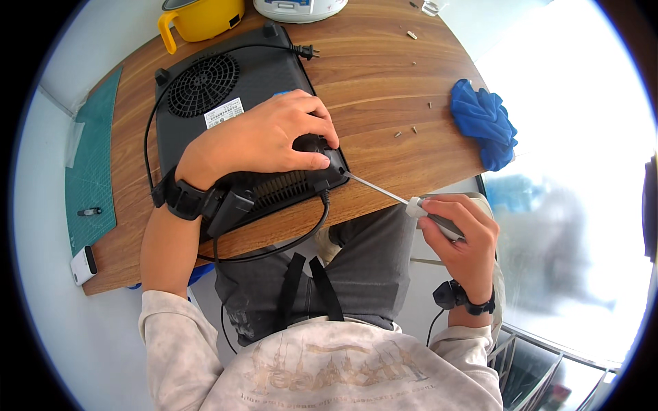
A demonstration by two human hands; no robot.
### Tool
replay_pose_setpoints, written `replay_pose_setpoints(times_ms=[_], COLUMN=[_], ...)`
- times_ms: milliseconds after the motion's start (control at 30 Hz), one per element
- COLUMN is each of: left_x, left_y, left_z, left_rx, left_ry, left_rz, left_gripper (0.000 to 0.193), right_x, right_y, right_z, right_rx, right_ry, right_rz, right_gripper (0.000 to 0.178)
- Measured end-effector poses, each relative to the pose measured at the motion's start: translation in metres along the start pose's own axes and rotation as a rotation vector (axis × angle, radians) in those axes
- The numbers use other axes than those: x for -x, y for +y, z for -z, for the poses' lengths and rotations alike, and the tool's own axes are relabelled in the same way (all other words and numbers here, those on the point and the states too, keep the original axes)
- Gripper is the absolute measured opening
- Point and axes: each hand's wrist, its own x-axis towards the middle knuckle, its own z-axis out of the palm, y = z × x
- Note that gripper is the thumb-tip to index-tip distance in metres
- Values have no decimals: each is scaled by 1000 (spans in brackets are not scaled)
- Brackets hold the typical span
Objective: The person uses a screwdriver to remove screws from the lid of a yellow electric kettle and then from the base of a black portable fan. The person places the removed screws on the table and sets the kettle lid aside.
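A black induction cooker lies with its underside up on the table, showing a round fan grille and a white label. My left hand reaches over it, thumb and fingers gripping the dark part at its near right corner. In my right hand is a screwdriver with a grey and white handle, the fingers wrapped round that handle. Its thin shaft points left, and the tip meets the cooker's corner beside my left thumb. Whether a screw sits under the tip cannot be made out.
Several small screws lie on the wooden table, left of a crumpled blue cloth. The cooker's power cord loops over the near edge. A yellow pot and a white appliance stand behind; a green cutting mat lies left.
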Motion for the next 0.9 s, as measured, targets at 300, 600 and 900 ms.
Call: replay_pose_setpoints(times_ms=[300, 600, 900], left_x=[0, 0, -1], left_y=[-1, -1, -3], left_z=[-1, 0, -4], left_rx=[6, 20, 22], left_ry=[8, 11, 50], left_rz=[-12, -20, -68], left_gripper=[28, 31, 36], right_x=[-13, -58, -89], right_y=[-30, -67, -61], right_z=[5, 0, -9], right_rx=[237, 241, -83], right_ry=[-47, -97, -62], right_rz=[195, 366, 383], right_gripper=[19, 14, 12])
